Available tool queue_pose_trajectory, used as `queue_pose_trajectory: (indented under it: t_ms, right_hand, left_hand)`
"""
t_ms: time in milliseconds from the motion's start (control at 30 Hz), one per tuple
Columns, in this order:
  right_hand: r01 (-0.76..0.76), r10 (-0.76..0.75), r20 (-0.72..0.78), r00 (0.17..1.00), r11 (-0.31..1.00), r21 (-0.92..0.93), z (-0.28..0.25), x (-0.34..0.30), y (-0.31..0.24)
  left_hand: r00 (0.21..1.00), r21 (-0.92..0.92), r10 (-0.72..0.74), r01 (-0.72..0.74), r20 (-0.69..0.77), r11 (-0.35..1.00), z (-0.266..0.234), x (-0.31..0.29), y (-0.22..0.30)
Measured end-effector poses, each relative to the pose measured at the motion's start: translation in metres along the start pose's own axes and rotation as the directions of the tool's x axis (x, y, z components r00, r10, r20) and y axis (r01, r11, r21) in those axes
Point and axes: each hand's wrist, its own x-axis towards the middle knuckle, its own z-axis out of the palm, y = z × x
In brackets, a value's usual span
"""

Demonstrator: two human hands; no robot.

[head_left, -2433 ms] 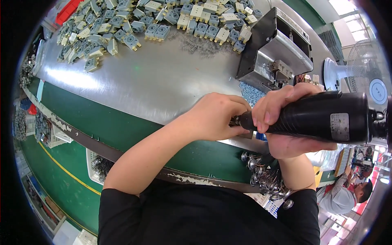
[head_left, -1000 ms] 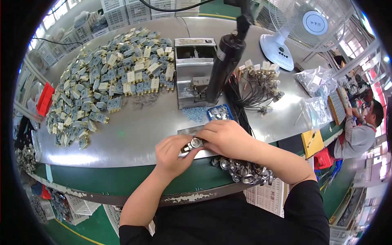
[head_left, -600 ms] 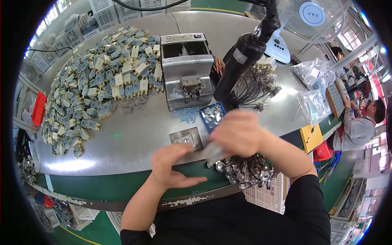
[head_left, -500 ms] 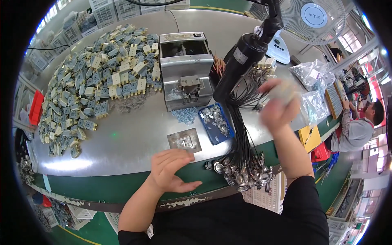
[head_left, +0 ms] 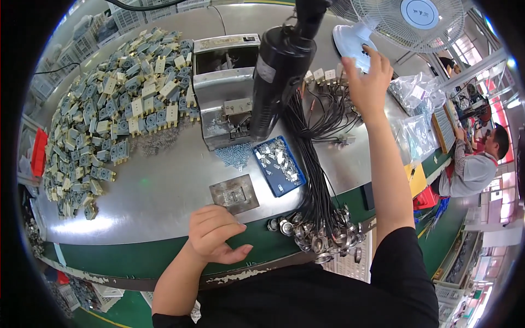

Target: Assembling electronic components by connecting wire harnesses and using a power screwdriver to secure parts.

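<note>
My left hand point(head_left: 215, 235) rests at the table's front edge beside a flat metal plate point(head_left: 234, 193). Its thumb stands apart from the loosely bent fingers, and nothing shows in it. My right hand point(head_left: 370, 82) is stretched out at the far right, fingers spread and empty. Below and left of it lies a bundle of black cables point(head_left: 313, 164) with pale connector blocks point(head_left: 330, 75) at the far end and round metal fittings point(head_left: 322, 235) at the near end. A blue tray point(head_left: 280, 167) of small metal parts sits between plate and cables, near a heap of small screws point(head_left: 234, 157).
A large pile of grey and cream blocks point(head_left: 126, 98) covers the left side. A metal machine point(head_left: 224, 93) and a black cylindrical tool point(head_left: 279, 71) stand mid-table. A fan point(head_left: 418, 16), plastic bags point(head_left: 418, 131) and a seated person point(head_left: 476, 169) are at right.
My right hand has moved farther away, and the blurred pale object in it has gone from its fingers. My left hand has barely shifted. The whole view has turned slightly.
</note>
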Motion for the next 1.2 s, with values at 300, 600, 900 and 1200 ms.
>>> queue_pose_trajectory:
  t_ms: [300,600,900,1200]
  right_hand:
    - [-0.818,-0.292,0.954,0.075,0.529,0.226,-0.141,-0.089,-0.035]
    - [-0.942,-0.226,0.922,0.314,-0.199,0.272,-0.147,-0.073,-0.023]
    - [-0.394,-0.604,0.684,0.409,0.559,0.729,-0.124,-0.021,-0.125]
    - [0.028,-0.793,0.269,0.547,0.339,0.94,-0.118,-0.035,-0.185]
  left_hand:
    - [1.0,-0.081,0.01,-0.009,0.011,0.997,0.002,0.006,0.006]
    - [1.0,-0.064,-0.014,0.013,-0.003,0.998,0.003,0.005,0.009]
    - [0.775,-0.589,-0.61,0.419,-0.163,0.69,0.007,0.016,0.029]
    - [0.624,-0.679,-0.694,0.685,0.36,0.264,-0.044,0.023,0.012]
